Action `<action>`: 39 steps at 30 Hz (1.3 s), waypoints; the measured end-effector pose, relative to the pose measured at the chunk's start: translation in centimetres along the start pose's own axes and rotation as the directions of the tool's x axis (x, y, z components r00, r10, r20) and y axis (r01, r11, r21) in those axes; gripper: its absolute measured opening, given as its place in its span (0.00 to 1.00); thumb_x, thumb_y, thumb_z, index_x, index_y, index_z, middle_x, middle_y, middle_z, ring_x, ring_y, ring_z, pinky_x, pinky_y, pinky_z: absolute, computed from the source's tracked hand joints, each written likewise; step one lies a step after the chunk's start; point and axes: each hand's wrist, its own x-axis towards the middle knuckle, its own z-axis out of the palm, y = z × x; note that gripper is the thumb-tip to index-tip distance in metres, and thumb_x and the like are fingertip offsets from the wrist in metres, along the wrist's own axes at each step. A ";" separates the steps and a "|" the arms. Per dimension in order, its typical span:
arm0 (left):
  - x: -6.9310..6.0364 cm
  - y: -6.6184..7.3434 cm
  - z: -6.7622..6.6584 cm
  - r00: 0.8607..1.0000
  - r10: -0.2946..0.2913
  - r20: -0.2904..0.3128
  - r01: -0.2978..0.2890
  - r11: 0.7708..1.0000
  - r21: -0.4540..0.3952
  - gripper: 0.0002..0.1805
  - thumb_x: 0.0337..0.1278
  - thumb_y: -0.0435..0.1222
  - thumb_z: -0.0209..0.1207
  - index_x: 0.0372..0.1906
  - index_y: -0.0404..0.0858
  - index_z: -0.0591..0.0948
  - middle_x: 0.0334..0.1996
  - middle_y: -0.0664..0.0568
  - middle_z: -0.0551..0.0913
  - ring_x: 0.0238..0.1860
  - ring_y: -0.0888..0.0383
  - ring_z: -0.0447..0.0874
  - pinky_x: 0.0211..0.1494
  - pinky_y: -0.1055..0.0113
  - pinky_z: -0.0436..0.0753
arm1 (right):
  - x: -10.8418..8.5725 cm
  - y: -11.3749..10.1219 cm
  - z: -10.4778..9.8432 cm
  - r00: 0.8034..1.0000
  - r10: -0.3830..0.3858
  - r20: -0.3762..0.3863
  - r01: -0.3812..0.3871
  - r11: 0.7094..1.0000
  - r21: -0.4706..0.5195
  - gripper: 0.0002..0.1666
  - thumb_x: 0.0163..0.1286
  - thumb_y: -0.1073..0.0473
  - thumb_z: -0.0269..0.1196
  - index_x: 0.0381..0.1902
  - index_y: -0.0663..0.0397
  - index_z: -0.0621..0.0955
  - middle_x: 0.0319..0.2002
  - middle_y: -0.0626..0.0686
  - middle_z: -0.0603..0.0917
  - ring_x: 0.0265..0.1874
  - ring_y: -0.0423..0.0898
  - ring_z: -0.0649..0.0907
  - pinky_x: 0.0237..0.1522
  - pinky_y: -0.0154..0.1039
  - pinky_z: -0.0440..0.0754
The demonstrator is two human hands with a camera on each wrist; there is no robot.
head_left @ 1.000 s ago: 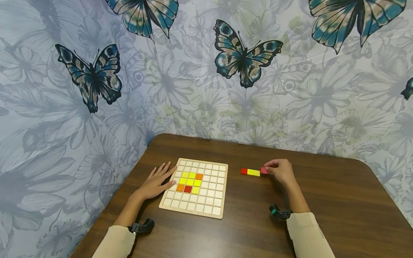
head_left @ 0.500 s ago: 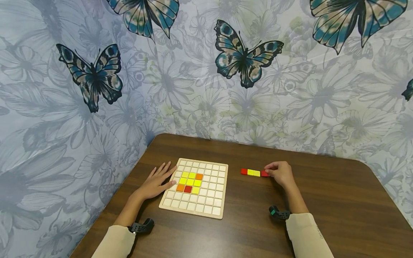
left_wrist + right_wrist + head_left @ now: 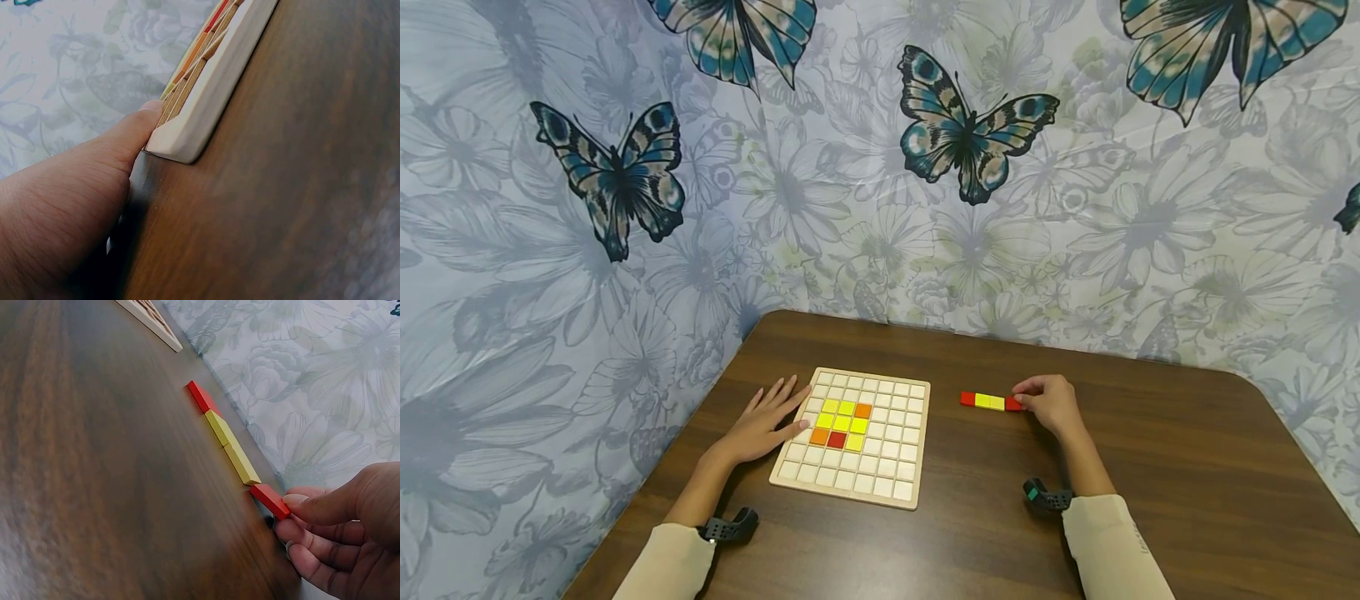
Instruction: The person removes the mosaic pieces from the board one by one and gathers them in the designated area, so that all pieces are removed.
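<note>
A light wooden grid board (image 3: 887,498) lies on the table, with yellow, orange and red tiles in several squares left of its middle. The left hand (image 3: 762,429) lies with spread, straight fingers at the board's left edge, its thumb touching the frame, as the left wrist view also shows. Right of the board is a row of tiles: a red one (image 3: 967,399), two yellow ones (image 3: 988,402) and another red one (image 3: 270,501) at the right end. The right hand (image 3: 1051,405) pinches this last red tile between thumb and fingers, against the row's end.
The brown table (image 3: 970,533) reaches back to a wall covering (image 3: 865,250) with butterflies and flowers. Each wrist wears a dark band, one on the left (image 3: 730,527) and one on the right (image 3: 1048,497).
The red tile in the right hand has come down flat and moved slightly left, up against the yellow tile. The left hand and the board have stayed still.
</note>
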 end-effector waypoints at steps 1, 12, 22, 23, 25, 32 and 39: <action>0.0 0.0 0.0 1.000 -0.001 0.000 0.001 1.000 0.000 0.39 0.74 0.55 0.53 0.82 0.47 0.56 0.81 0.39 0.48 0.80 0.36 0.39 0.76 0.33 0.35 | 0.0 0.0 0.0 1.000 0.003 0.000 -0.003 1.000 0.001 0.04 0.65 0.67 0.70 0.37 0.65 0.89 0.30 0.56 0.89 0.27 0.44 0.85 0.28 0.33 0.80; 0.0 0.2 -0.2 1.000 -0.002 0.004 0.002 1.000 -0.007 0.39 0.74 0.55 0.53 0.82 0.47 0.56 0.81 0.39 0.47 0.80 0.36 0.38 0.76 0.33 0.35 | -0.1 -0.2 -0.1 1.000 0.017 0.008 -0.017 1.000 -0.001 0.06 0.66 0.67 0.69 0.39 0.65 0.89 0.31 0.56 0.89 0.28 0.45 0.84 0.30 0.34 0.80; -0.1 0.4 -0.3 1.000 -0.008 0.009 0.008 1.000 -0.015 0.39 0.75 0.54 0.53 0.82 0.47 0.56 0.81 0.39 0.47 0.80 0.36 0.38 0.76 0.34 0.34 | -0.1 -0.7 -0.4 1.000 0.005 0.006 -0.005 1.000 0.022 0.07 0.70 0.67 0.67 0.40 0.67 0.88 0.32 0.58 0.88 0.28 0.47 0.86 0.29 0.32 0.83; -0.1 0.4 -0.3 1.000 -0.009 0.010 0.009 1.000 -0.017 0.39 0.75 0.54 0.53 0.82 0.47 0.56 0.81 0.39 0.47 0.80 0.36 0.38 0.76 0.34 0.34 | -0.1 -0.9 -0.5 1.000 -0.002 0.004 0.002 1.000 0.026 0.08 0.70 0.66 0.66 0.41 0.68 0.88 0.33 0.58 0.88 0.28 0.47 0.86 0.29 0.33 0.84; -0.1 0.4 -0.2 1.000 -0.009 0.008 0.009 1.000 -0.016 0.39 0.75 0.54 0.53 0.82 0.47 0.56 0.81 0.39 0.47 0.80 0.36 0.38 0.76 0.34 0.34 | -0.2 -1.4 -0.7 1.000 -0.017 -0.004 0.018 0.999 0.028 0.08 0.71 0.66 0.66 0.41 0.67 0.88 0.33 0.59 0.88 0.28 0.47 0.86 0.30 0.34 0.84; -0.1 0.4 -0.2 1.000 -0.008 0.008 0.008 1.000 -0.011 0.39 0.75 0.54 0.53 0.82 0.46 0.56 0.81 0.38 0.47 0.80 0.35 0.38 0.76 0.33 0.35 | -0.6 -3.5 -1.2 0.996 -0.088 -0.028 0.088 0.996 0.015 0.09 0.71 0.64 0.66 0.42 0.66 0.88 0.35 0.63 0.89 0.29 0.51 0.88 0.29 0.34 0.84; 0.0 0.4 -0.2 1.000 -0.004 0.008 0.005 1.000 -0.011 0.39 0.75 0.53 0.53 0.82 0.45 0.56 0.81 0.38 0.47 0.80 0.35 0.39 0.76 0.34 0.34 | -1.1 -5.1 -0.6 0.991 -0.131 -0.008 0.131 0.991 -0.011 0.10 0.72 0.62 0.66 0.43 0.65 0.88 0.35 0.63 0.89 0.30 0.55 0.87 0.28 0.38 0.82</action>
